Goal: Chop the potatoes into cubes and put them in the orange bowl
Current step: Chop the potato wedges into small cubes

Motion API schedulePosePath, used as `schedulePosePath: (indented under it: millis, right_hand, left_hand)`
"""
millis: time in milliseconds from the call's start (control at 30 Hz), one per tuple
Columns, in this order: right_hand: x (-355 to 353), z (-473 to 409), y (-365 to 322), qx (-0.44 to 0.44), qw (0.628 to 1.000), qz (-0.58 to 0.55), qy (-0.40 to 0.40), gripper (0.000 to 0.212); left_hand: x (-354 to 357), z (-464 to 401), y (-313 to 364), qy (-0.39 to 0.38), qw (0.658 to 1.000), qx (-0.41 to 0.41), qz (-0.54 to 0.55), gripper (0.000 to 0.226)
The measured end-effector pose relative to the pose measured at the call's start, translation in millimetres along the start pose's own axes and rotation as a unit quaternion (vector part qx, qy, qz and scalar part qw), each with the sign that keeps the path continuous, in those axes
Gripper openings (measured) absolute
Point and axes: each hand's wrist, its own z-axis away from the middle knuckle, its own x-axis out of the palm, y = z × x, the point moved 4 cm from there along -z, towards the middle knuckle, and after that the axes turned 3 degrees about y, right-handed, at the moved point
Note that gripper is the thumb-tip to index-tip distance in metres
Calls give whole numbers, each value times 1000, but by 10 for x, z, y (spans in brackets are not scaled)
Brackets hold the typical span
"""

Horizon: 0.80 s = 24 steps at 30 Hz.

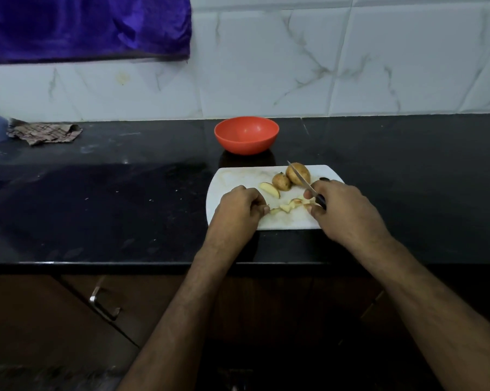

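While the orange bowl (246, 135) waits with nothing showing inside it on the black tabletop (111, 198), just beyond the far edge of the white cutting board (238, 176), all the potato is on that board. The person's right hand (348, 213) is curled round the dark handle of a knife (301, 179), blade angled up and away toward the board's far side, passing in front of the larger whole potato (301, 172). A smaller whole potato (281, 182) sits touching it on the side nearer the board's middle, with a cut wedge (269, 190) just beside that. Near the board's front edge lies a loose scatter of cut pieces (287, 206), and the left hand (238, 210) has its fingers curled, fingertips pinching at the end of that scatter. I would judge the work as barely begun: two potatoes uncut, the pieces irregular and not yet cubes. The danger I see is the closeness of the two hands across that little heap; if the blade comes down while the left fingertips are that near, they could be nicked. Small wet pieces could also skid under the edge and slide off the board's front onto the tabletop. The round potatoes may roll when first cut unless steadied flat.
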Motion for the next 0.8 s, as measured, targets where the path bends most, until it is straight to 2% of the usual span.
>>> schedulePosePath:
  millis: [133,267,433,500,633,800]
  right_hand:
    - [-2,18,152,13,1000,-1,11,24]
    - [15,-26,262,13,997,-63,34,21]
    - [71,-101,318,2,995,-101,3,28]
    - [95,-101,340,-6,994,-107,4,26]
    - [108,-117,344,-17,991,-131,3,23]
    - [121,-184,331,-10,986,-168,11,23]
  left_hand:
    - [187,-77,215,-5,1000,28,1,11]
    - [304,-117,301,8,1000,29,0,17]
    - [245,-109,305,31,999,14,18,23]
    - [172,-74,267,14,999,9,43,24]
    - [145,-70,250,-53,998,12,19,47]
    - [221,-177,365,-39,999,23,7,41]
